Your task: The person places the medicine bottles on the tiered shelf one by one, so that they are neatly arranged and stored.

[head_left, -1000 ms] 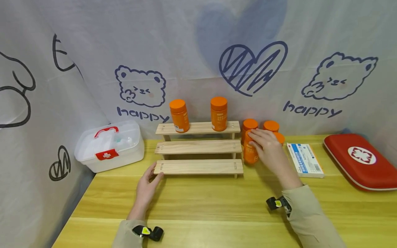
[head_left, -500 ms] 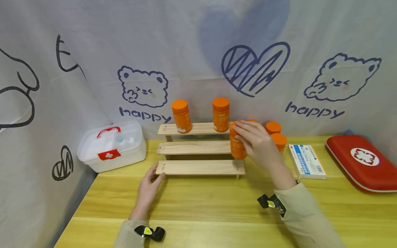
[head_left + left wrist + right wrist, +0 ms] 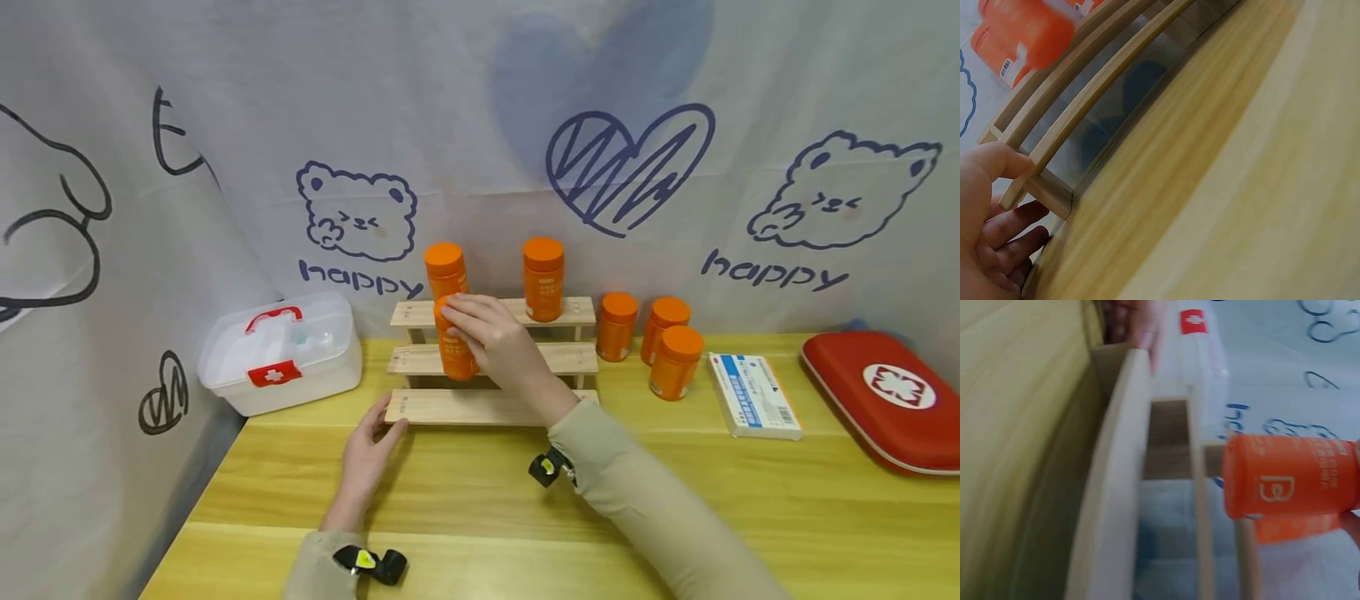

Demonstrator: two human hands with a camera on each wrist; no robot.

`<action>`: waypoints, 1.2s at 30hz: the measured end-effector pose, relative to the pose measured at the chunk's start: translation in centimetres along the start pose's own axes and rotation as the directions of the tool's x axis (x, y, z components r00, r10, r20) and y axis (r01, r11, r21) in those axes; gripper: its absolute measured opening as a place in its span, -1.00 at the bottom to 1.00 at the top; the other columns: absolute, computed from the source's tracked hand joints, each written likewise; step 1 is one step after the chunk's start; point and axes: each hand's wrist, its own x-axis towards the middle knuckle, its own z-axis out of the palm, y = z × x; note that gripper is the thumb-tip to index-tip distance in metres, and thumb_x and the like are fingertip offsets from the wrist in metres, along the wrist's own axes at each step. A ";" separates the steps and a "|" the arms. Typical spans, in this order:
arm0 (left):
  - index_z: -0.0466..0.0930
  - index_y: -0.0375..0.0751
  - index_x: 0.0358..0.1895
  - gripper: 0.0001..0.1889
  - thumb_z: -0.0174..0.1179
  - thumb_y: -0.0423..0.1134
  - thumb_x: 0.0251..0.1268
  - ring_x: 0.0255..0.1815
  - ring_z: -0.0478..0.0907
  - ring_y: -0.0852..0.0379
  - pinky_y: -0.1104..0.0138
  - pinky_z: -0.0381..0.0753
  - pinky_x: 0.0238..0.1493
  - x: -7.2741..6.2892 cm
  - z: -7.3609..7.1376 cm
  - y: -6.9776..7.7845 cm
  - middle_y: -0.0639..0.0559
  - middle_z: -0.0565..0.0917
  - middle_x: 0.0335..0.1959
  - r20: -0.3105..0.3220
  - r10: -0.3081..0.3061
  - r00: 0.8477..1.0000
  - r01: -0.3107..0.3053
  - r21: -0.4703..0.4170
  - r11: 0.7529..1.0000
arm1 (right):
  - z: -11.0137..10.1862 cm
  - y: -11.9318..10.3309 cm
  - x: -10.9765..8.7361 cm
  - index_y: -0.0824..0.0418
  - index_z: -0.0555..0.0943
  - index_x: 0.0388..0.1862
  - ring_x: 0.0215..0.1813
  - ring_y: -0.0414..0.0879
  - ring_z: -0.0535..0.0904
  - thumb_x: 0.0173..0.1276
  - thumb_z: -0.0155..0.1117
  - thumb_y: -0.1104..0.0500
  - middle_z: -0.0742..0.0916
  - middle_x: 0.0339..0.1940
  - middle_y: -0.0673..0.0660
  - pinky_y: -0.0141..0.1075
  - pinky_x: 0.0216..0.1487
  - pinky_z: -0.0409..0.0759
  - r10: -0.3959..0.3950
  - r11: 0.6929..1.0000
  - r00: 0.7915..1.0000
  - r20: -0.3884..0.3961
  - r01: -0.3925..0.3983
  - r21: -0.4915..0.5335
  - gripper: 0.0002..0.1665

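Observation:
My right hand point(image 3: 498, 337) grips an orange pill bottle point(image 3: 456, 354) near its cap and holds it upright over the left part of the middle step. In the right wrist view, the bottle's base point(image 3: 1230, 478) shows close over the wooden steps. My left hand point(image 3: 369, 450) pinches the left end of the three-tier wooden display rack point(image 3: 465, 407) at its lowest step, the other fingers curled below the board's end point(image 3: 1016, 190). Two more orange bottles stand on the top step: one at the left point(image 3: 444, 260), partly hidden by the held bottle, one toward the right point(image 3: 543, 279).
Right of the rack, three orange bottles point(image 3: 677, 362) stand on the wooden table point(image 3: 480, 500). Beyond them lie a white-and-blue medicine box point(image 3: 753, 396) and a red first-aid case point(image 3: 877, 396). A clear first-aid box point(image 3: 300, 383) stands at the left. A printed curtain point(image 3: 480, 125) hangs behind.
My right hand has lifted the orange bottle from beside the rack and carried it left over the middle step. My left hand stays at the rack's left end.

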 end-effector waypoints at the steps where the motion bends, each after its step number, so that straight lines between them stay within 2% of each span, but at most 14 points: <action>1: 0.27 -0.16 0.42 -0.37 0.21 -0.08 0.34 0.21 0.40 -0.14 0.03 0.33 0.20 0.0 0.0 0.0 -0.31 0.39 0.29 -0.001 -0.001 1.000 0.001 -0.001 1.000 | 0.7 0.0 0.1 0.35 0.64 0.06 0.18 0.07 0.52 0.25 0.34 0.33 0.67 0.07 0.23 -0.24 0.28 0.35 -0.011 1.000 1.000 -0.005 0.011 -0.006 -0.63; 5: 0.28 -0.14 0.42 -0.37 0.20 -0.08 0.34 0.23 0.37 -0.14 0.02 0.33 0.20 -0.1 0.0 0.1 -0.30 0.36 0.32 0.001 0.001 1.000 -0.001 -0.007 1.000 | 2.7 0.1 0.4 0.35 0.66 0.03 0.18 0.09 0.53 0.24 0.33 0.36 0.68 0.05 0.23 -0.24 0.28 0.34 -0.023 0.999 1.000 -0.022 0.022 -0.025 -0.65; 8: 0.28 -0.14 0.42 -0.38 0.20 -0.08 0.34 0.24 0.37 -0.13 0.02 0.33 0.20 -0.2 0.0 0.2 -0.28 0.36 0.33 0.001 0.000 1.000 0.000 -0.008 1.000 | 3.4 0.2 0.4 0.35 0.65 0.04 0.19 0.08 0.52 0.25 0.32 0.35 0.68 0.06 0.22 -0.27 0.30 0.31 0.014 1.000 1.000 -0.025 -0.014 -0.020 -0.65; 12: 0.27 -0.14 0.42 -0.38 0.19 -0.08 0.35 0.24 0.36 -0.13 0.02 0.32 0.20 -0.1 0.0 0.2 -0.27 0.35 0.33 -0.003 -0.002 1.000 0.002 -0.008 1.000 | 3.5 0.2 0.4 0.33 0.63 0.09 0.22 0.06 0.49 0.30 0.29 0.32 0.66 0.09 0.21 -0.29 0.33 0.26 0.077 0.997 0.997 -0.010 -0.076 0.016 -0.64; 18: 0.26 -0.15 0.43 -0.37 0.20 -0.07 0.34 0.21 0.39 -0.13 0.03 0.33 0.18 -0.1 -0.1 0.1 -0.29 0.37 0.31 -0.004 -0.003 1.000 0.003 0.000 1.000 | 2.9 0.2 -0.2 0.34 0.56 0.18 0.31 0.10 0.38 0.25 0.35 0.26 0.54 0.24 0.26 -0.22 0.36 0.21 0.115 0.992 0.993 -0.016 -0.114 0.054 -0.51; 22: 0.26 -0.15 0.43 -0.36 0.20 -0.05 0.34 0.23 0.37 -0.14 0.02 0.33 0.19 -0.1 0.0 0.1 -0.29 0.37 0.31 0.002 -0.004 1.000 0.004 0.001 1.000 | 1.4 0.2 -1.5 0.34 0.53 0.18 0.33 0.10 0.35 0.21 0.40 0.25 0.50 0.27 0.26 -0.22 0.36 0.23 0.157 0.985 0.988 -0.003 -0.157 0.068 -0.46; 27: 0.26 -0.12 0.43 -0.36 0.19 -0.04 0.34 0.25 0.35 -0.13 0.01 0.31 0.21 0.0 -0.1 0.1 -0.28 0.35 0.33 0.002 -0.005 1.000 0.005 0.008 1.000 | -1.7 0.7 -3.8 0.36 0.59 0.07 0.29 0.12 0.38 0.14 0.45 0.32 0.55 0.21 0.27 -0.16 0.33 0.28 0.189 0.980 0.982 0.002 -0.189 0.059 -0.51; 32: 0.26 -0.13 0.43 -0.36 0.20 -0.04 0.34 0.25 0.35 -0.13 0.02 0.30 0.22 0.0 0.0 0.1 -0.28 0.35 0.33 0.001 -0.015 1.000 0.015 0.010 1.000 | -5.5 2.1 -6.6 0.35 0.64 -0.03 0.26 0.19 0.38 0.08 0.47 0.36 0.56 0.17 0.29 -0.04 0.32 0.25 0.211 0.977 0.977 0.014 -0.211 -0.013 -0.58; 36: 0.26 -0.13 0.43 -0.36 0.19 -0.04 0.34 0.25 0.35 -0.13 0.02 0.30 0.22 0.0 0.1 0.1 -0.28 0.36 0.33 -0.001 -0.023 1.000 0.023 0.014 1.000 | -8.7 3.1 -8.6 0.36 0.66 -0.09 0.23 0.22 0.37 0.05 0.49 0.39 0.57 0.16 0.30 0.01 0.27 0.27 0.277 0.957 0.961 0.011 -0.275 -0.090 -0.61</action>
